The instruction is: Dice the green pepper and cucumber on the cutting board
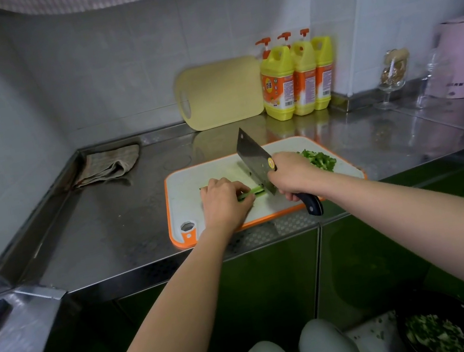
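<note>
Cucumber strips (253, 192), pinned under the curled fingers of the left hand (224, 201), want short even chops from the cleaver (254, 159) clamped in the right hand (293, 174), fingertips tucked behind the knuckles.

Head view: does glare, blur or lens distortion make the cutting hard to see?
In the head view the steel counter mirrors the yellow bottles; the wide lens bends the counter edges; the cleaver and cucumber strips look fairly sharp, though the left hand covers most of them.
</note>
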The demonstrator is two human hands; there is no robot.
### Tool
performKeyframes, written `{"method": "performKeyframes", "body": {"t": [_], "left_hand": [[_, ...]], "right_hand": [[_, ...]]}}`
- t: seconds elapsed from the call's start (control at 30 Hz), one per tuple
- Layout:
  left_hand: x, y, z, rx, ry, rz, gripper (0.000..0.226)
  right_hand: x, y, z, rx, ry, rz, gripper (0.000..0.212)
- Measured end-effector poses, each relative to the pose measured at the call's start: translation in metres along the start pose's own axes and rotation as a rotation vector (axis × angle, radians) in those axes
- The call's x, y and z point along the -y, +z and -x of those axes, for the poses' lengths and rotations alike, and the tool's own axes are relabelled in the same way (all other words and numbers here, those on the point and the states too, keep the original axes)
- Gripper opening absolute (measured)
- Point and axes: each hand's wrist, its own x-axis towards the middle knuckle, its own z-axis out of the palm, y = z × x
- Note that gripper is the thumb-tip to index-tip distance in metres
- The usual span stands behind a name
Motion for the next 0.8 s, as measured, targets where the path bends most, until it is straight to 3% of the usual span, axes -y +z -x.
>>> {"method": "performKeyframes", "body": {"t": [0.27,0.67,0.8], "left_hand": [[0.0,0.0,0.0,-0.006,0.003,-0.001,0.028],[0.002,-0.002,0.003,0.019,0.017,0.011,0.036],[0.005,-0.006,0.003,0.012,0.028,-0.004,0.027]], "right_hand": [[0.01,-0.012,0.008,0.163,0.049,0.107,0.02],[0.004,0.004,0.001,0.012,0.007,0.048,0.018],[0.005,-0.009,0.004,0.064,0.029,0.047,0.024]]}}
